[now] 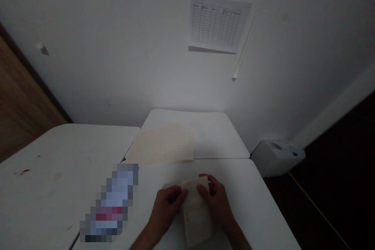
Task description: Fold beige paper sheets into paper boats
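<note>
A narrow, folded beige sheet (197,215) with small reddish marks lies between my hands over the white table. Whether it is cloth or paper I cannot tell. My left hand (166,205) pinches its upper left edge between thumb and fingers. On the other side, my right hand (219,201) grips the upper right edge, thumb on the front face and fingers behind. A second beige sheet (164,144) is spread flat beyond my hands, across the seam between two tabletops.
White tables (272,211) stand against a wall; the left one (35,195) has reddish stains. A blurred-out object (113,199) lies left of my hands. A printed chart (218,23) hangs above. A white container (277,158) sits at the right, beside dark floor.
</note>
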Tool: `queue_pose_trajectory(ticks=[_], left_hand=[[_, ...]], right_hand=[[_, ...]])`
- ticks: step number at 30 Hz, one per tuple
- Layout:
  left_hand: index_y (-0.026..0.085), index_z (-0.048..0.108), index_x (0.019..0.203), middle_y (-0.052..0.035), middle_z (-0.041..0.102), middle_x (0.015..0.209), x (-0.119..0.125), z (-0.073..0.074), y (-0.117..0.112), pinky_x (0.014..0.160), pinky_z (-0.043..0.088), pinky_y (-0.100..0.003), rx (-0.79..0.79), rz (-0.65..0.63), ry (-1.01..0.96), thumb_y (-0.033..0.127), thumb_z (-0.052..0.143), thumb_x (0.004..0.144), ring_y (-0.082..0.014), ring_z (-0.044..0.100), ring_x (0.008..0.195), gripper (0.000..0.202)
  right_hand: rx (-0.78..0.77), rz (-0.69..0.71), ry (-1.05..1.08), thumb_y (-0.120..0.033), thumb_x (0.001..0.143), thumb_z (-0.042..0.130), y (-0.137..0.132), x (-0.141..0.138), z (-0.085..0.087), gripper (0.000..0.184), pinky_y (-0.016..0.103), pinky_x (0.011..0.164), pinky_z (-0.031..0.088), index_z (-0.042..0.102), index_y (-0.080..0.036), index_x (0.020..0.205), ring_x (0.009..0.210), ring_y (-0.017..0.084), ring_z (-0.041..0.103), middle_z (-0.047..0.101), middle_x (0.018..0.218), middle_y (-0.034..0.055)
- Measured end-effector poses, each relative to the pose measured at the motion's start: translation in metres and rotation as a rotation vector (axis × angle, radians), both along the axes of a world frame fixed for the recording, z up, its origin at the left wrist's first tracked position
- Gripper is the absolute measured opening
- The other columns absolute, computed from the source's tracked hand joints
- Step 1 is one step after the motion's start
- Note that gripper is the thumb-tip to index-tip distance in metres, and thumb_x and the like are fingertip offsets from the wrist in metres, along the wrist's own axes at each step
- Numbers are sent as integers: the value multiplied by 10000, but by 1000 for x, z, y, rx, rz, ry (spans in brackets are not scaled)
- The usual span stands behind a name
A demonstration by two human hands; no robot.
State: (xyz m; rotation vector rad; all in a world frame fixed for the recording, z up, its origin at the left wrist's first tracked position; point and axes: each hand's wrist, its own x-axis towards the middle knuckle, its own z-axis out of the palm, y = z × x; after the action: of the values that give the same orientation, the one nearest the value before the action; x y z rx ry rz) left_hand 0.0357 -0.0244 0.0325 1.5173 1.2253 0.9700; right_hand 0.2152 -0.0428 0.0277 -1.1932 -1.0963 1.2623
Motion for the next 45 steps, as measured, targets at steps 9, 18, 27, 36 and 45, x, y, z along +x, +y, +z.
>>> queue_pose_trajectory(ticks=[9, 18, 27, 36, 45], left_hand=[[190, 670, 1044, -73, 702, 860, -7, 1, -3, 555, 513, -253, 248, 40, 36, 326, 524, 874, -182, 645, 668, 262], [226, 571, 1222, -97, 659, 1213, -15, -4, -15, 943, 489, -400, 1178, -248, 549, 93, 508, 854, -238, 587, 1127, 396], [223, 673, 919, -43, 725, 811, -7, 19, -18, 697, 534, -286, 871, -101, 241, 136, 561, 846, -192, 653, 758, 160], [185, 557, 576, 29, 517, 517, 8, 6, -16, 370, 384, -206, -160, 1, -110, 533, 647, 750, -109, 472, 403, 399], [174, 674, 1017, -51, 704, 796, 3, -4, -13, 362, 436, -216, -125, 206, -185, 539, 701, 712, -164, 618, 531, 476]], right_hand=[[-31, -56, 7, -552, 763, 697, -1, -2, -1, 579, 290, 567, 501, 559, -178, 1182, 686, 212, 653, 707, 838, 71], [-158, -123, 29, -595, 658, 751, -2, 12, 9, 784, 375, 625, 530, 511, -189, 1285, 710, 257, 670, 710, 838, 84], [-3, -187, -83, -680, 758, 617, 4, 22, 9, 559, 365, 748, 519, 665, -187, 1019, 915, 265, 636, 683, 1044, 121], [39, -20, 9, -555, 766, 707, -3, 11, 8, 526, 334, 685, 521, 588, -194, 1129, 798, 233, 670, 706, 906, 82], [-34, 19, 11, -499, 754, 736, -5, 1, 2, 452, 303, 600, 507, 597, -159, 1016, 735, 233, 682, 725, 859, 99]])
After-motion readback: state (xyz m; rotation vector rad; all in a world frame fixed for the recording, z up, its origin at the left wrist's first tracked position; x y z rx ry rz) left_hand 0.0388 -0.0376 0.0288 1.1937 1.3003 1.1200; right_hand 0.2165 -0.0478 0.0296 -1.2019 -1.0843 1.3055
